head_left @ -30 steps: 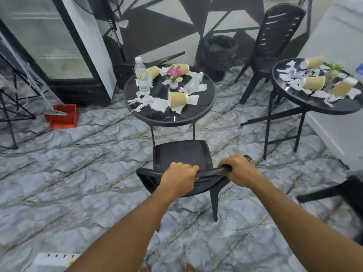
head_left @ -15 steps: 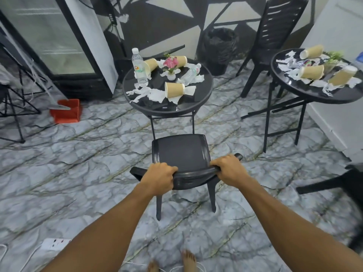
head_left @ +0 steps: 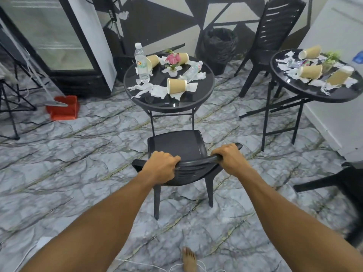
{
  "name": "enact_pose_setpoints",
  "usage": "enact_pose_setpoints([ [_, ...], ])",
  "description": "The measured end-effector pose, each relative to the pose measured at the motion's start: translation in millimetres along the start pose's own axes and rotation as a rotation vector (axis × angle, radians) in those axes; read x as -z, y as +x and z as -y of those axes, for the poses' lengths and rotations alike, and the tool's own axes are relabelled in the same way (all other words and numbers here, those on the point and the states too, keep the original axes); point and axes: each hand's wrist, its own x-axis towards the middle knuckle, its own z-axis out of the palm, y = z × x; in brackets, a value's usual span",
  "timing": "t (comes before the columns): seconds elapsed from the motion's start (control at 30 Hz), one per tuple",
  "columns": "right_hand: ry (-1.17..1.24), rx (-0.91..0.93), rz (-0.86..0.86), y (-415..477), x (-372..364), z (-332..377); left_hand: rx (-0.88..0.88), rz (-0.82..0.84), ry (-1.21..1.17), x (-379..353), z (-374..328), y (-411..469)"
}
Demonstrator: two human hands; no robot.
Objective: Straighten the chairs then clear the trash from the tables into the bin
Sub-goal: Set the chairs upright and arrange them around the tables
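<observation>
A black plastic chair [head_left: 176,144] stands on its legs in front of me, seat facing a round black table [head_left: 204,95]. My left hand [head_left: 160,166] and my right hand [head_left: 228,159] both grip the top rail of its backrest. The table carries tipped paper cups [head_left: 176,86], crumpled tissues [head_left: 155,90], an upright water bottle [head_left: 140,62], a lying bottle and a small pink flower pot [head_left: 172,64]. A second round table [head_left: 314,95] at the right holds more cups [head_left: 310,71] and tissues. A black-lined bin [head_left: 220,46] stands by the back wall.
A second black chair [head_left: 275,30] stands between the bin and the right table. Part of another chair [head_left: 334,181] shows at the right edge. A glass-door fridge [head_left: 49,36] and a red dustpan [head_left: 63,108] are at the left. A white cable [head_left: 157,266] lies by my bare foot.
The chair, held in both hands, has come down level on the floor and sits a little closer to the table. My view has drawn back and tilted down.
</observation>
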Motion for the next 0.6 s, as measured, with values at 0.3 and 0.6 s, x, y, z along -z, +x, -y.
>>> enact_pose_setpoints([
  [0.3,-0.063,-0.024,0.018,28.3,-8.8,44.3,0.161,0.013,-0.044,-0.9,39.2,-8.3],
  [0.6,-0.005,-0.127,0.094,25.7,5.9,41.9,0.236,0.078,-0.232,4.1,31.4,2.4],
])
